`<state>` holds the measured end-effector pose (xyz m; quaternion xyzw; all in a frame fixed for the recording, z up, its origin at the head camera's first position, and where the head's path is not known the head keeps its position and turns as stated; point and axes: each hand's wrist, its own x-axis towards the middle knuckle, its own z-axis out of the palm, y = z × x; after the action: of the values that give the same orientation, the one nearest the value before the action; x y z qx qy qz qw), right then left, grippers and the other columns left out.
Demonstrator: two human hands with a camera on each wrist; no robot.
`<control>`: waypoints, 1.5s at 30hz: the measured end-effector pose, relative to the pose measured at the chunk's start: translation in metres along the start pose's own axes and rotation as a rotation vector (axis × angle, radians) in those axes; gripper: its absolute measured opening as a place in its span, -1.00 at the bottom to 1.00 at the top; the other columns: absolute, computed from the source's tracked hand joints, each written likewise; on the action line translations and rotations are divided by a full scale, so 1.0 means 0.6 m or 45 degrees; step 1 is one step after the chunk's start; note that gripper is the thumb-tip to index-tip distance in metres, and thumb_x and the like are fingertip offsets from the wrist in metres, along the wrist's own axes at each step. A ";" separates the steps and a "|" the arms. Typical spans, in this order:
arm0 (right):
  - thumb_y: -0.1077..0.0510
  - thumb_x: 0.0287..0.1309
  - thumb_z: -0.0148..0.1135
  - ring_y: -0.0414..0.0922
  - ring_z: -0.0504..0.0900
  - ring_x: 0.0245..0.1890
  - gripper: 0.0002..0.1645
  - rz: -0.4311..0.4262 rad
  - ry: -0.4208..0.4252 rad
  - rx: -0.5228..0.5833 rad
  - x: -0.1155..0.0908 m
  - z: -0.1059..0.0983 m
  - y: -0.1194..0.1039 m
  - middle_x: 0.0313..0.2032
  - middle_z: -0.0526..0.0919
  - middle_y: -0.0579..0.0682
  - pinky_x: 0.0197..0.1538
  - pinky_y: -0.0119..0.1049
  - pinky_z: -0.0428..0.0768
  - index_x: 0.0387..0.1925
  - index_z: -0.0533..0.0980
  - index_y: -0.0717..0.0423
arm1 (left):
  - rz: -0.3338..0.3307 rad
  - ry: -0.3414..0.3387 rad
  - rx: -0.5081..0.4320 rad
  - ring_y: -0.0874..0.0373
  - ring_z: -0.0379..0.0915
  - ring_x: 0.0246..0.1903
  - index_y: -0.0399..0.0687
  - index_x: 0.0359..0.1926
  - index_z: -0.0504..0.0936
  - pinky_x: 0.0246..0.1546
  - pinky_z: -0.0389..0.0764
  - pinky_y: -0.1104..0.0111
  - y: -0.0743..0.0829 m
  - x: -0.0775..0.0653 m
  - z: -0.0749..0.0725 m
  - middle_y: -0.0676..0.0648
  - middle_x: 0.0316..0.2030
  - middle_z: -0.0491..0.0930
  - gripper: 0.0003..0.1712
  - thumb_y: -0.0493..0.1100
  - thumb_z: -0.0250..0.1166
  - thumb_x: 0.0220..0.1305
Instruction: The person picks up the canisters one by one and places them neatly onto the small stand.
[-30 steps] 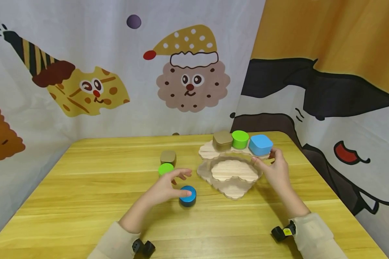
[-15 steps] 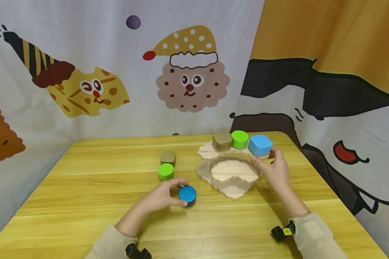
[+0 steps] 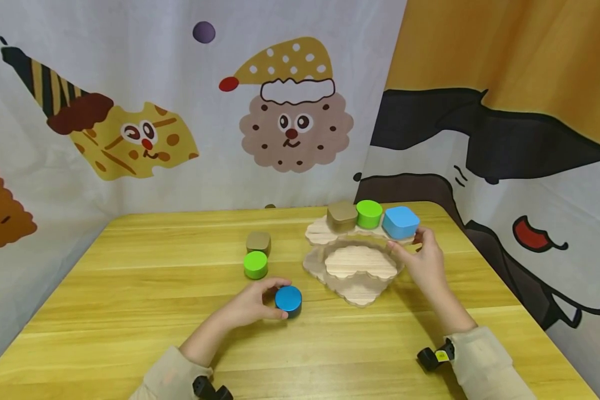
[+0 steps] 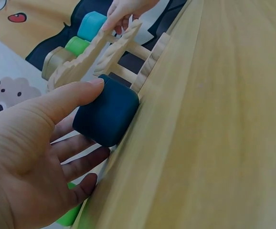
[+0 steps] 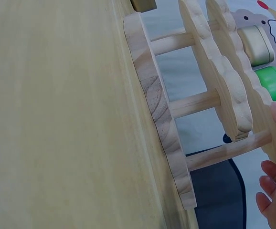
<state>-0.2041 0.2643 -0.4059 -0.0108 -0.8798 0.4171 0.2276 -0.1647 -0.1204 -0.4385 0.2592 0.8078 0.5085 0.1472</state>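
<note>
My left hand (image 3: 252, 303) pinches a round blue block (image 3: 288, 299) between thumb and fingers. In the left wrist view the block (image 4: 107, 112) looks dark blue and stands low against the tabletop. My right hand (image 3: 425, 261) holds the right end of the top tier of a tiered wooden stand (image 3: 362, 264) with scalloped edges. On that tier stand a brown square block (image 3: 342, 215), a green round block (image 3: 369, 214) and a light blue square block (image 3: 401, 222). Dowels (image 5: 195, 104) join the stand's tiers in the right wrist view.
A second brown block (image 3: 258, 243) and a second green round block (image 3: 255, 265) stand on the wooden table (image 3: 145, 289), left of the stand. Behind the table hangs a curtain (image 3: 170, 72) with cartoon prints.
My left hand has come down from above the blue block and now grips its side. The block has hardly moved. My right hand keeps its hold on the stand.
</note>
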 end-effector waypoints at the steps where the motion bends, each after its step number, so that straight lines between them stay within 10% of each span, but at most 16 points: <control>1: -0.17 0.03 0.41 0.06 0.38 -0.24 -0.14 0.003 -0.001 0.003 0.000 0.000 0.000 -0.12 0.45 0.18 -0.37 -0.26 0.28 0.16 0.29 0.29 | -0.003 0.003 -0.001 -0.02 0.34 0.11 -0.23 0.24 0.44 0.14 0.30 0.01 0.000 0.000 0.000 -0.08 0.14 0.47 -0.26 -0.15 0.50 0.04; 23: -0.12 0.04 0.42 -0.03 0.34 -0.25 -0.16 0.017 0.010 0.011 0.001 0.001 -0.004 -0.14 0.45 0.18 -0.33 -0.26 0.27 0.15 0.29 0.31 | 0.028 0.204 0.042 0.08 0.36 -0.13 -0.05 0.15 0.53 -0.26 0.39 0.22 0.052 0.019 -0.010 0.04 -0.16 0.53 -0.36 -0.06 0.51 0.02; 45: -0.12 0.05 0.41 0.09 0.40 -0.15 -0.16 0.012 0.014 0.008 -0.001 0.002 -0.002 -0.13 0.45 0.18 -0.30 -0.25 0.28 0.17 0.28 0.30 | 0.059 0.431 0.136 0.14 0.38 -0.07 0.03 0.23 0.49 -0.17 0.46 0.19 0.134 0.093 -0.012 0.12 0.02 0.52 -0.28 0.02 0.50 0.03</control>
<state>-0.2040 0.2627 -0.4058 -0.0165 -0.8772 0.4207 0.2306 -0.1925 -0.0660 -0.3621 0.1959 0.8407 0.5046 -0.0166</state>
